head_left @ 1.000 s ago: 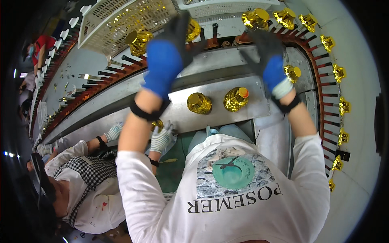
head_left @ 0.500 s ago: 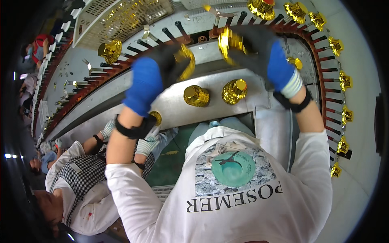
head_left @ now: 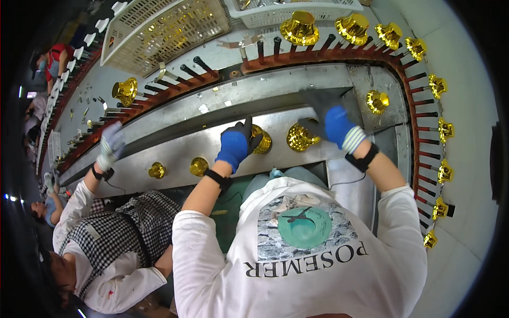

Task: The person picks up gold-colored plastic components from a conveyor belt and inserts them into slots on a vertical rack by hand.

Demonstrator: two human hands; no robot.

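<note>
1. One left gold bell [head_left: 264, 141], on steel ledge [head_left: 280, 127], long axis unclear; just right of the left hand [head_left: 237, 141], whose grip cannot be told
2. One right gold bell [head_left: 300, 139], same ledge; right hand [head_left: 330, 119] nearer, blurred, fingers spread wide, bell to their lower left

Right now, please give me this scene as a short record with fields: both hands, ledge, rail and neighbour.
Left hand: gloved, at a gold cup-like piece; grip unclear
Right hand: gloved, motion-blurred, at a second gold piece; grip unclear
Metal ledge: also bears a third gold piece and a fourth gold piece, left of the left hand
Curved rail: brown, with black pegs
Co-worker's hand: striped glove, raised, apart from the gold pieces
</note>
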